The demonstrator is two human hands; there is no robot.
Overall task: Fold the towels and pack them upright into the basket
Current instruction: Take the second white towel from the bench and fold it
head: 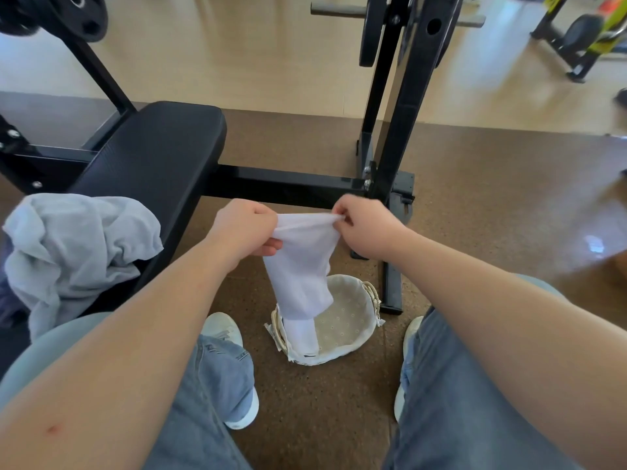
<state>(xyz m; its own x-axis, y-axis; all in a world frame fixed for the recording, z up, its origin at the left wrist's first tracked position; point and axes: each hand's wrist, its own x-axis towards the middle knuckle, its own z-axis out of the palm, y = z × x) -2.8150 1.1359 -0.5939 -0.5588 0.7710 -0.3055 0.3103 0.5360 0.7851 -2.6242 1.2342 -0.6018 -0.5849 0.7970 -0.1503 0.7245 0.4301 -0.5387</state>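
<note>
A white towel (302,262) hangs from both my hands above a small round basket (353,337) with a pale dotted lining on the floor between my feet. My left hand (246,228) pinches the towel's top left corner and my right hand (363,228) pinches the top right corner. The towel's lower end dips inside the basket at its left side, where a white folded piece (302,334) stands against the wall; I cannot tell if that is a separate towel. A crumpled light grey towel (78,249) lies on the black bench at my left.
A black padded weight bench (146,157) stretches ahead on the left, its steel frame (390,147) and uprights just behind the basket. My knees in jeans and white shoes (225,330) flank the basket. Brown cork-like floor (492,198) spreads to the right.
</note>
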